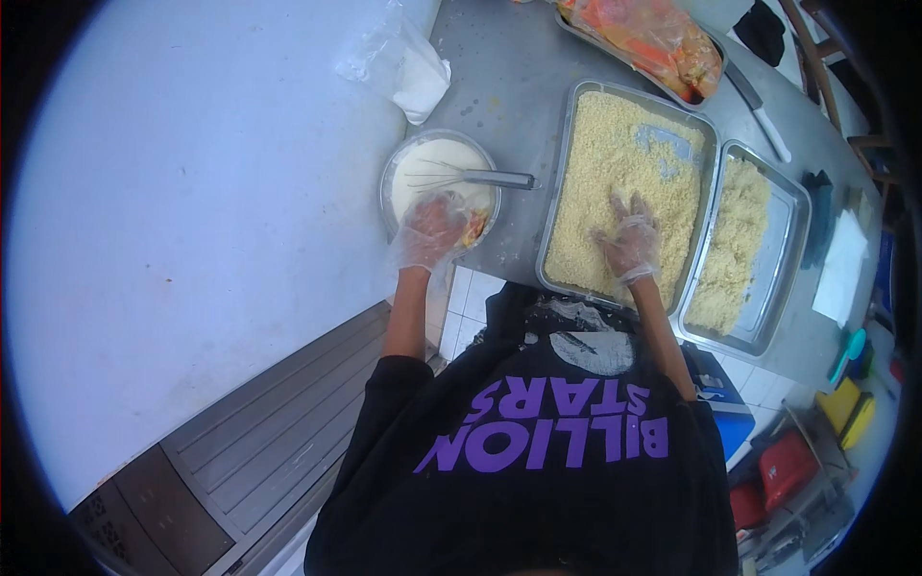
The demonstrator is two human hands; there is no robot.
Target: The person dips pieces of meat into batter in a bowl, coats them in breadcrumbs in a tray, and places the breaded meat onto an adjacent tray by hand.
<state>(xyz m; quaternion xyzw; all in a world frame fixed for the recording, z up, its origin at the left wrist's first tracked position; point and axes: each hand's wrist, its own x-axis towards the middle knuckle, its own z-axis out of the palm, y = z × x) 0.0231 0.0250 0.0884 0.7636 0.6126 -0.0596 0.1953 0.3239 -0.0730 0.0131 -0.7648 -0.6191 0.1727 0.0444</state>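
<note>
My left hand [433, 225], in a clear plastic glove, is over the near side of a metal bowl [387, 176] of pale batter [425, 162]. An orange-red piece of food [474, 227] shows beside its fingers, at the bowl's right side; whether the hand grips it is hidden. A wire whisk [497, 178] lies across the bowl, its handle sticking out over the right rim. My right hand [632, 234], gloved too, rests with fingers apart on yellowish crumbs [598, 158] in a large metal tray [569, 122]. Nothing shows in its grasp.
A smaller metal tray [781, 245] of crumbs adjoins the large one on the right. Behind stand a tray of orange-red food in a plastic bag [648, 36] and a knife [760, 108]. A plastic bag [414, 72] lies by the wall [216, 180]. A green spoon [853, 349] is far right.
</note>
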